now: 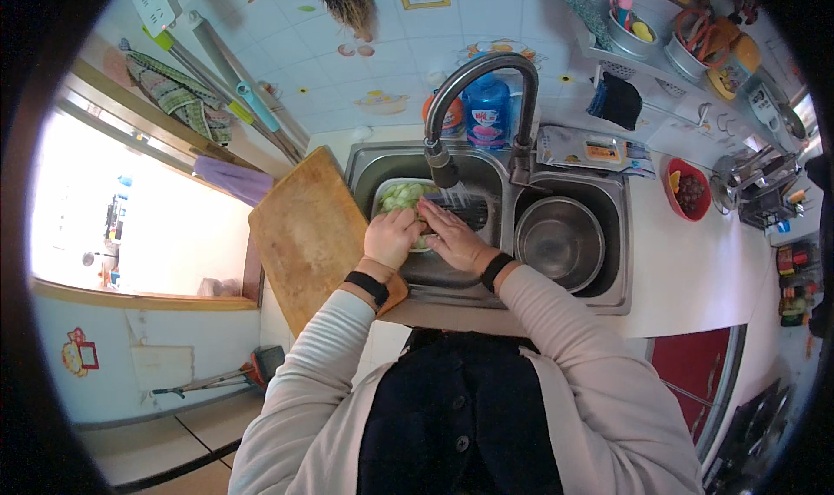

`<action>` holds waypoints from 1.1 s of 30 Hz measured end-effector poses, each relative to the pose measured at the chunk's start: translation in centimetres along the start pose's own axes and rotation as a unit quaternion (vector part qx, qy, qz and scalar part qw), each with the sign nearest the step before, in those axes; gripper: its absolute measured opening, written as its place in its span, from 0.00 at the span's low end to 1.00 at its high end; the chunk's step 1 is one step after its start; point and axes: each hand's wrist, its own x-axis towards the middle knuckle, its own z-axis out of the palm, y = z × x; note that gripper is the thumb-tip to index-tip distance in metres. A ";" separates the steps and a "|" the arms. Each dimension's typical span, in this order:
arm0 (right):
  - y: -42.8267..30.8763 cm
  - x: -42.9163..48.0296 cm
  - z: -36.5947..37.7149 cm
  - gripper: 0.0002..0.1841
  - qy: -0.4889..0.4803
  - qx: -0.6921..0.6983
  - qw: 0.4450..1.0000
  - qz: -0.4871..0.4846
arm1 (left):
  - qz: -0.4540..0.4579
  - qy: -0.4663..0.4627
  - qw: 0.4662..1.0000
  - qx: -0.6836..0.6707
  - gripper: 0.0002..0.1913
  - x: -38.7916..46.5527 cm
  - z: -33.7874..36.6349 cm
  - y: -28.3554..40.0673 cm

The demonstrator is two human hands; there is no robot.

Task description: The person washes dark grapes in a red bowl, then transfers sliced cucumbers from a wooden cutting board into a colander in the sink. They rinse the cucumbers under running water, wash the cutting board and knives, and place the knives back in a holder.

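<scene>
My left hand [393, 236], its fingers curled, is over the front of a white container [376, 203] in the left sink basin [449, 274]. Pale green vegetable slices [404, 196] fill the container. My right hand [458, 239] meets the left one at the fingertips, its fingers stretched out and its thumb apart. Something brown shows between the hands, but whether the left fingers grip it is hidden. Water runs from the gooseneck faucet [445, 169] just beyond my right fingers. A dark, ridged patch under the stream is too blurred to name.
A wooden cutting board [309, 234] leans over the sink's left edge. In the right basin stands a metal pot [560, 244]. Blue detergent bottle [487, 112] and flat packages [586, 151] are behind the sink. A red bowl [686, 188] sits on the right counter [684, 267].
</scene>
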 end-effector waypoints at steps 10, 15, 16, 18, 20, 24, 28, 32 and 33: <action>5.6 -0.6 -0.8 0.42 -0.009 -0.079 0.937 0.339 | -0.013 -0.014 1.000 0.012 0.02 0.3 -1.0 -0.3; 2.8 0.2 2.5 0.38 0.000 0.020 0.986 0.168 | -0.021 -0.040 0.999 0.025 0.00 1.0 -0.5 -0.4; 2.9 0.4 2.3 0.38 0.003 0.046 0.989 0.141 | -0.027 -0.036 0.999 0.027 0.00 1.0 -0.6 -0.5; 3.6 0.5 0.9 0.38 -0.018 0.061 0.992 0.111 | -0.038 -0.030 0.999 0.025 0.00 1.0 -0.8 -0.6; 4.3 0.4 -0.6 0.38 -0.018 -0.022 0.967 0.252 | -0.055 -0.020 0.998 0.015 0.00 1.0 -1.1 -0.8; 3.1 0.0 -0.3 0.39 -0.047 -0.027 0.968 0.244 | -0.057 -0.030 0.998 0.001 0.01 1.0 -0.8 -0.6; 2.6 -0.3 0.8 0.39 -0.102 0.040 0.963 0.248 | -0.068 -0.074 0.995 0.002 0.03 0.9 0.6 -0.3; 5.3 -2.8 -1.9 0.41 -0.021 -0.171 0.957 0.232 | -0.089 -0.068 0.994 0.012 0.03 0.6 1.3 -0.5; 6.2 -3.5 -3.1 0.42 -0.040 -0.241 0.952 0.186 | -0.089 -0.075 0.993 0.018 0.03 0.5 1.3 -0.5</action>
